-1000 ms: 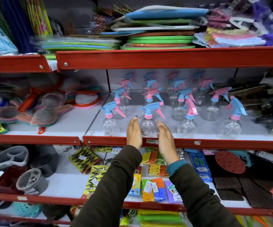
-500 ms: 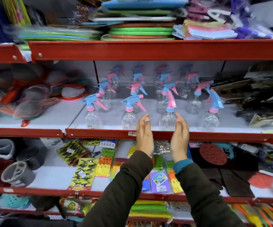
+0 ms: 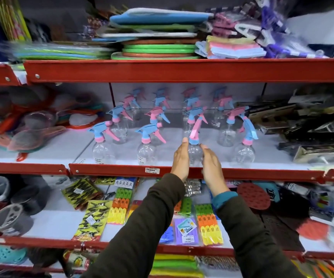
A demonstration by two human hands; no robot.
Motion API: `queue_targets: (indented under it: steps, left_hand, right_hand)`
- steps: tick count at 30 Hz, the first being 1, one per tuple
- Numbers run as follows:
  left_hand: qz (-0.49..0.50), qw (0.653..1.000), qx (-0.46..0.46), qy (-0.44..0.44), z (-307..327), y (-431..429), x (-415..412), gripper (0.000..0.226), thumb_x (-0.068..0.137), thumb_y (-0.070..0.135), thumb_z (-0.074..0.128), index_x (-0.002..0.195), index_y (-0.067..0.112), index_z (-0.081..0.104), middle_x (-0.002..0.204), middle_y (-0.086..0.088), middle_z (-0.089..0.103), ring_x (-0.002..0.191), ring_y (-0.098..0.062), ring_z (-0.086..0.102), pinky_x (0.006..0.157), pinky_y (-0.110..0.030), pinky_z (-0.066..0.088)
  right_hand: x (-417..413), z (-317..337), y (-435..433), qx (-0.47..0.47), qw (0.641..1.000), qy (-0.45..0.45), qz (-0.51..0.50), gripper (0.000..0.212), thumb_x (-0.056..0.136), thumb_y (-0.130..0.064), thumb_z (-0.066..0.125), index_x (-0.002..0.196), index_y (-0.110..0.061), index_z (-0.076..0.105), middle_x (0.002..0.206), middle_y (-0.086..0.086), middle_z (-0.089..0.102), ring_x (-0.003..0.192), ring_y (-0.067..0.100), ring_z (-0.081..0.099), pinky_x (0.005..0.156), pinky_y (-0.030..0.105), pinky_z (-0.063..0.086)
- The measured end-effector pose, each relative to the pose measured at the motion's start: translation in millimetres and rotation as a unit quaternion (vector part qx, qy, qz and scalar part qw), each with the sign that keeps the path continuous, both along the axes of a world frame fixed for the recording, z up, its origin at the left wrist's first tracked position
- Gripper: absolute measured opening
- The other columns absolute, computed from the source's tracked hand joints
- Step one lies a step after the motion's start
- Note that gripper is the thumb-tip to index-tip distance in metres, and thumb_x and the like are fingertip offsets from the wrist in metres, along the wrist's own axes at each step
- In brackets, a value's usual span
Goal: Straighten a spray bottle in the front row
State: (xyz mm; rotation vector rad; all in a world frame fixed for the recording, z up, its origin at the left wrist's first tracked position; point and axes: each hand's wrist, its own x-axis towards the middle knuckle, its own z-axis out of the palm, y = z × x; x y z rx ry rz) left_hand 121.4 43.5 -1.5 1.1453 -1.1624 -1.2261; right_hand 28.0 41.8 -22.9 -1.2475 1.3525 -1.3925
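Several clear spray bottles with pink and blue trigger heads stand in rows on the middle white shelf [image 3: 66,145]. My left hand [image 3: 181,159] and my right hand [image 3: 212,167] flank a front-row spray bottle [image 3: 195,152] with a blue collar and pink trigger. Straight fingers of both hands lie against its left and right sides, palms facing each other. A neighbouring bottle [image 3: 146,152] stands to the left and another bottle [image 3: 244,152] to the right.
The shelf's red front lip [image 3: 122,170] carries a price label [image 3: 152,170]. Mesh strainers [image 3: 32,137] lie at the left, dark packaged goods [image 3: 312,125] at the right. Stacked mats [image 3: 158,49] fill the shelf above; clothes-peg packs [image 3: 208,225] and grey caddies [image 3: 8,219] sit below.
Both hands have moved right along the front row, from the second bottle to the third, and now close in on its sides. The view has shifted with them.
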Motion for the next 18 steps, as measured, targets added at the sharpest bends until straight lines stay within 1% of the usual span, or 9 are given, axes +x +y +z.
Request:
queue_targets:
  steps: [2, 4, 5, 6, 8, 10, 12, 15, 18]
  left_hand:
    - [0.001, 1.000, -0.003, -0.007, 3, -3, 0, 0.076, 0.096, 0.068, 0.023, 0.153, 0.022, 0.043, 0.162, 0.000, 0.041, 0.148, -0.013, 0.036, 0.121, -0.028, 0.020]
    - [-0.004, 1.000, 0.006, -0.017, 4, -8, 2, 0.071, 0.101, 0.062, 0.020, 0.155, 0.020, 0.039, 0.154, 0.003, 0.044, 0.146, -0.012, 0.036, 0.109, -0.023, 0.021]
    - [-0.006, 1.000, 0.011, -0.020, 3, -10, 3, 0.071, 0.101, 0.061, 0.019, 0.155, 0.019, 0.038, 0.155, 0.001, 0.045, 0.146, -0.012, 0.036, 0.107, -0.023, 0.021]
    - [-0.007, 1.000, 0.013, -0.020, 3, -11, 3, 0.070, 0.102, 0.061, 0.018, 0.155, 0.019, 0.038, 0.157, 0.000, 0.044, 0.148, -0.014, 0.035, 0.108, -0.023, 0.021]
    - [0.007, 1.000, 0.001, -0.008, 1, -10, 3, 0.066, 0.102, 0.060, 0.020, 0.152, 0.022, 0.041, 0.157, 0.004, 0.041, 0.152, -0.018, 0.033, 0.117, -0.026, 0.021]
    - [0.050, 0.999, -0.004, 0.000, -3, -4, 1, 0.068, 0.101, 0.061, 0.025, 0.153, 0.021, 0.040, 0.163, 0.000, 0.035, 0.153, -0.019, 0.031, 0.127, -0.036, 0.020]
    - [0.080, 0.997, -0.009, -0.007, -7, 3, -2, 0.068, 0.100, 0.061, 0.027, 0.154, 0.021, 0.038, 0.163, -0.003, 0.032, 0.153, -0.018, 0.030, 0.128, -0.038, 0.018]
    - [0.062, 0.998, -0.011, -0.013, -9, 8, -7, 0.068, 0.100, 0.061, 0.027, 0.154, 0.021, 0.038, 0.163, -0.003, 0.031, 0.152, -0.018, 0.031, 0.128, -0.037, 0.019]
    - [0.052, 0.999, 0.002, -0.002, -6, 6, -7, 0.068, 0.101, 0.060, 0.027, 0.155, 0.019, 0.036, 0.166, -0.004, 0.030, 0.152, -0.019, 0.032, 0.128, -0.038, 0.022]
  right_hand:
    - [-3, -1, 3, 0.002, 1.000, 0.011, 0.006, 0.050, 0.101, -0.045, 0.036, 0.143, -0.023, 0.051, 0.152, 0.000, 0.045, 0.140, 0.018, 0.043, 0.121, 0.045, 0.031]
    - [-6, -2, 5, 0.002, 1.000, 0.025, 0.006, 0.050, 0.100, -0.046, 0.036, 0.142, -0.024, 0.051, 0.145, -0.003, 0.046, 0.139, 0.018, 0.043, 0.121, 0.046, 0.032]
    - [-8, -2, 6, 0.002, 1.000, 0.026, 0.004, 0.050, 0.100, -0.047, 0.035, 0.141, -0.024, 0.052, 0.140, -0.005, 0.046, 0.138, 0.019, 0.044, 0.120, 0.046, 0.032]
    - [-9, -3, 5, 0.001, 1.000, 0.022, 0.000, 0.050, 0.100, -0.046, 0.035, 0.141, -0.023, 0.053, 0.138, -0.006, 0.045, 0.138, 0.019, 0.044, 0.120, 0.046, 0.032]
    - [-11, -3, 3, -0.001, 1.000, 0.010, -0.014, 0.048, 0.101, -0.044, 0.035, 0.140, -0.023, 0.053, 0.140, -0.005, 0.045, 0.138, 0.018, 0.043, 0.120, 0.045, 0.032]
    - [-11, -1, -2, 0.000, 1.000, 0.003, -0.020, 0.047, 0.102, -0.043, 0.034, 0.142, -0.023, 0.051, 0.149, 0.001, 0.044, 0.140, 0.017, 0.041, 0.122, 0.043, 0.029]
    - [-9, 1, -8, 0.005, 1.000, 0.006, -0.013, 0.049, 0.102, -0.043, 0.034, 0.144, -0.022, 0.049, 0.154, 0.002, 0.042, 0.142, 0.017, 0.039, 0.123, 0.040, 0.027]
    - [-6, 4, -13, 0.016, 1.000, 0.017, 0.006, 0.050, 0.102, -0.042, 0.033, 0.146, -0.022, 0.046, 0.158, 0.002, 0.041, 0.145, 0.018, 0.037, 0.124, 0.041, 0.026]
    - [-3, 2, -10, 0.004, 0.999, 0.033, 0.014, 0.048, 0.103, -0.036, 0.033, 0.146, -0.020, 0.047, 0.156, 0.002, 0.045, 0.144, 0.017, 0.040, 0.123, 0.039, 0.027]
